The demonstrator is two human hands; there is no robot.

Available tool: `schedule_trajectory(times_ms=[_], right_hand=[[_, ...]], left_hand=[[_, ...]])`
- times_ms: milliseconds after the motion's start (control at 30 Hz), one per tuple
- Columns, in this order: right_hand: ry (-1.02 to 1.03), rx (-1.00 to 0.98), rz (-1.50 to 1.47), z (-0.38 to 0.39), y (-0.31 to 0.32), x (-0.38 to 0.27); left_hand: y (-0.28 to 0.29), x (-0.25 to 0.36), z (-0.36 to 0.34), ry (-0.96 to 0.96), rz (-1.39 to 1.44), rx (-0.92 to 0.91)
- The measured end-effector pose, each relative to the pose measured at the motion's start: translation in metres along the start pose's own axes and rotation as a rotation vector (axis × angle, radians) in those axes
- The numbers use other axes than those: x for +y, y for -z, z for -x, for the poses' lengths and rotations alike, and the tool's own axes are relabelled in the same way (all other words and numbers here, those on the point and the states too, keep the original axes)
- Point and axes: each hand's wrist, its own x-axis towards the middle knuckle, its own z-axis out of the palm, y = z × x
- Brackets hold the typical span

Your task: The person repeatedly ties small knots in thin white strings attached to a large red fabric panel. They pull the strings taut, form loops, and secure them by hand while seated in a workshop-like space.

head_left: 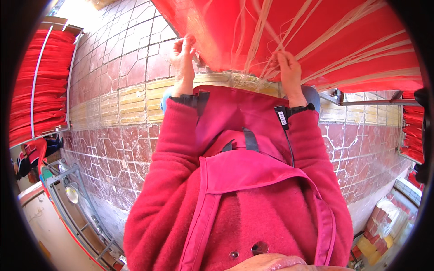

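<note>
A wide sheet of bright red cloth (221,27) is spread in front of me, with bundles of pale threads (348,22) running across it. The threads' loose ends (253,81) gather at the near edge in a tangle. Beside the cloth's left edge, my left hand (183,61) is raised with its fingertips pinched; anything between them is too fine to make out. Over the near edge, my right hand (289,70) pinches pale strands between thumb and fingers. Fine strands rise past its fingertips.
A metal frame (357,103) supports the cloth at the right. Stacked red cloth (43,81) fills a rack at far left. Below that, another person (28,158) is partly visible near a metal stand (68,180). Tiled floor (113,144) surrounds me; bagged goods (384,221) lie lower right.
</note>
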Motion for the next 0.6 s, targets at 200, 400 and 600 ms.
schedule_trajectory(times_ms=[200,400,600], right_hand=[[0.003,0.066,0.085,0.003,-0.001,-0.015],[0.007,0.099,0.174,-0.002,0.011,-0.021],[-0.017,-0.121,0.179,0.0,0.004,-0.008]], left_hand=[[0.0,0.008,-0.003,-0.179,-0.266,0.015],[0.003,0.013,-0.005,-0.329,-0.172,0.176],[-0.002,-0.002,-0.001,-0.069,-0.286,-0.013]])
